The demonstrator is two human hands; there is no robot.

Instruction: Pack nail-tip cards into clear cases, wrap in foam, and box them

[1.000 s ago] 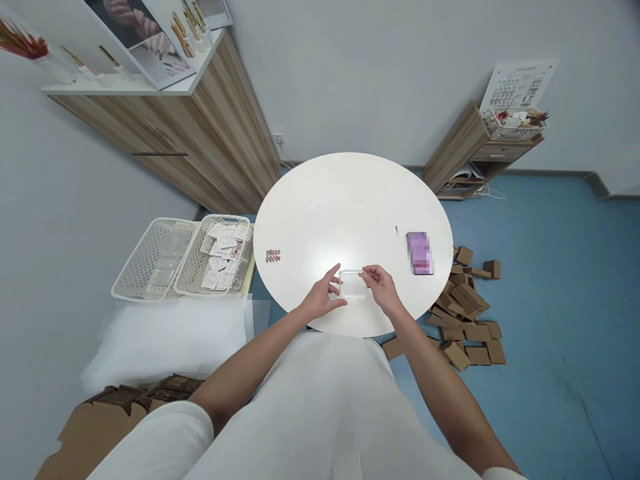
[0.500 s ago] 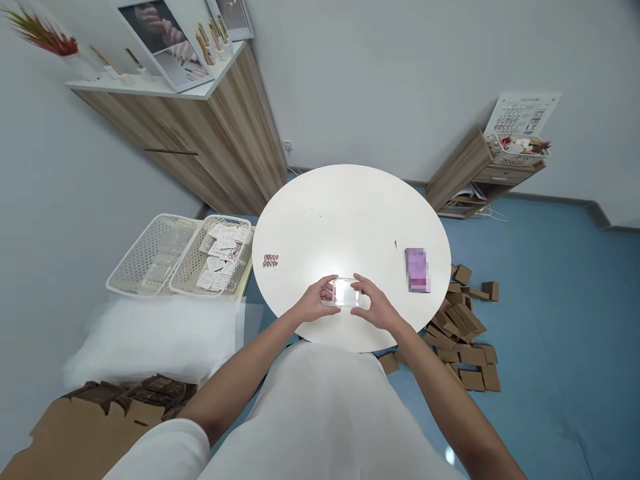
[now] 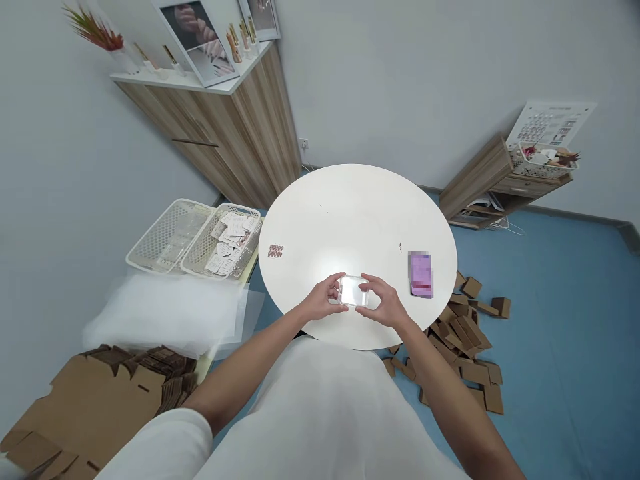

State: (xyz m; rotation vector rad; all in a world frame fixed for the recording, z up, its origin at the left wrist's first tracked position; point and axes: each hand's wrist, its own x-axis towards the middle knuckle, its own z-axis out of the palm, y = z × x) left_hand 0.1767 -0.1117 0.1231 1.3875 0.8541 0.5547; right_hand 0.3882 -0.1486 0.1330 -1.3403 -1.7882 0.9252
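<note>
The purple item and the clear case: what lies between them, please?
Between the clear case and purple item, the head view shows the right hand, then bare white tabletop.

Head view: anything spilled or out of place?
Brown boxes: loose heap on the floor beside the white table, at mixed angles, not stacked. Also a tiny dark speck alone near the purple item; too small to identify.

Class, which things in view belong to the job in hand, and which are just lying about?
In use:
- clear plastic case between left hand and right hand
- white table beneath

Probably just lying about:
- blurred purple object on the table
- framed picture and plant on the cabinet
</note>
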